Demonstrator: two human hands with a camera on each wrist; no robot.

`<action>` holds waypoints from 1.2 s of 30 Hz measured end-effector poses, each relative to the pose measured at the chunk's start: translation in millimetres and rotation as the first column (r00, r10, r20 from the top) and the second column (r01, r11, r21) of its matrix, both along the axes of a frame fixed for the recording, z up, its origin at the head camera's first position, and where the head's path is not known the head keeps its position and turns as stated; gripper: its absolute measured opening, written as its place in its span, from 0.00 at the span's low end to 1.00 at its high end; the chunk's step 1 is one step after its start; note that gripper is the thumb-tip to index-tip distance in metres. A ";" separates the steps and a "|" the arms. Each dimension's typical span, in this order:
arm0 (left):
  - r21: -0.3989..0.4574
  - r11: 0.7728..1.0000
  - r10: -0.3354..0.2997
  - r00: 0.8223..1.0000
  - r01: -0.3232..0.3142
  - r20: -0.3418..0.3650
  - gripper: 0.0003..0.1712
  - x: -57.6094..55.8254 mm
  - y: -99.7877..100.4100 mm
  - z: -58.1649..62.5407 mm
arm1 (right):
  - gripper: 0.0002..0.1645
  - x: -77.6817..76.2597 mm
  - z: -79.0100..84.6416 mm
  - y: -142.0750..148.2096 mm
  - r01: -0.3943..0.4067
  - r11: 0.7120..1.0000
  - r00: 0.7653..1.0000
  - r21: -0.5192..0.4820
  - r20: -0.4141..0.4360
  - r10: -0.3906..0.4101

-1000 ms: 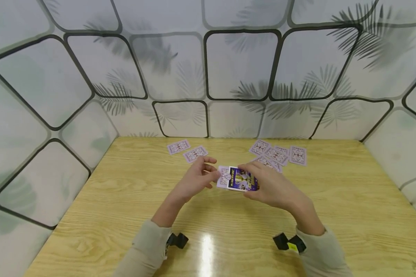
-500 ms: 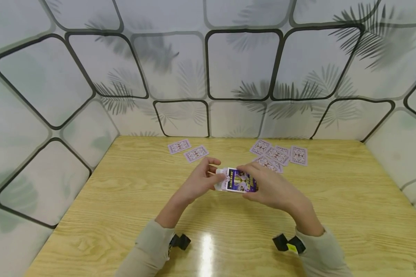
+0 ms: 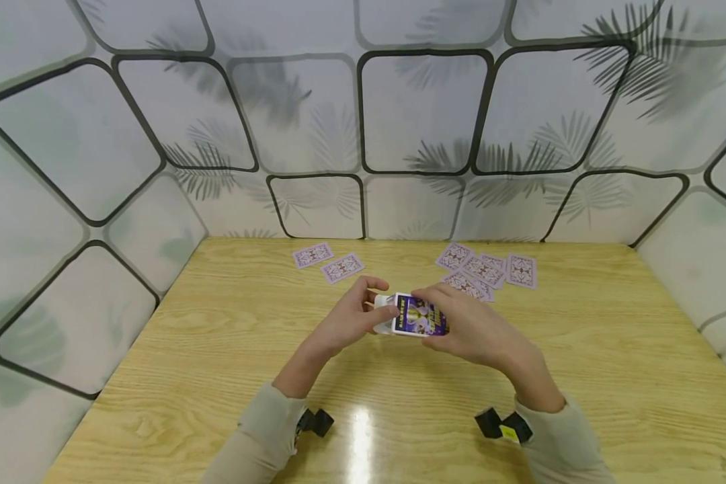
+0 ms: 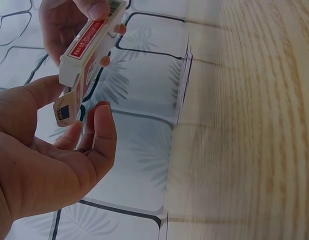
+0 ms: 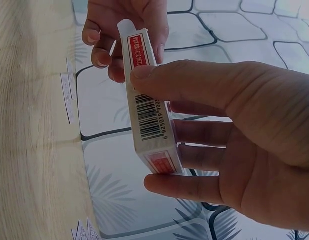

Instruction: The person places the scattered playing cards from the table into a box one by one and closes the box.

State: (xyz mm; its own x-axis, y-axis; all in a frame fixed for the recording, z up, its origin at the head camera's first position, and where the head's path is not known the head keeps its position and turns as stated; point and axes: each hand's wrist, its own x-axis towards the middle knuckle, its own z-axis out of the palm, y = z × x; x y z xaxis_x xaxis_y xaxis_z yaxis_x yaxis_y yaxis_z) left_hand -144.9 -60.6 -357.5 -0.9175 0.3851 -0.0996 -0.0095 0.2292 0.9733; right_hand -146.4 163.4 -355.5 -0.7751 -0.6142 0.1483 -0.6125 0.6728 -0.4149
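While the right hand [image 3: 472, 324] clamps the box [image 3: 420, 317] above the table [image 3: 218, 336], the left hand [image 3: 352, 316], fingers apart, sets its thumb at the open end — apparently packing; closing next calls for tucking the flap [image 4: 67, 111].

I am indoors at a wood-grain table [image 3: 399, 396], hemmed in on three sides by leaf-printed walls [image 3: 423, 121]. It resembles a small booth; whether in a home or office, I cannot tell.
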 end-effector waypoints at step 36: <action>-0.058 0.984 0.173 0.984 -0.171 0.049 0.24 -62.7 -59.6 -34.0 | 0.39 -10.6 2.8 30.6 0.053 0.995 0.999 -0.079 -0.001 -0.053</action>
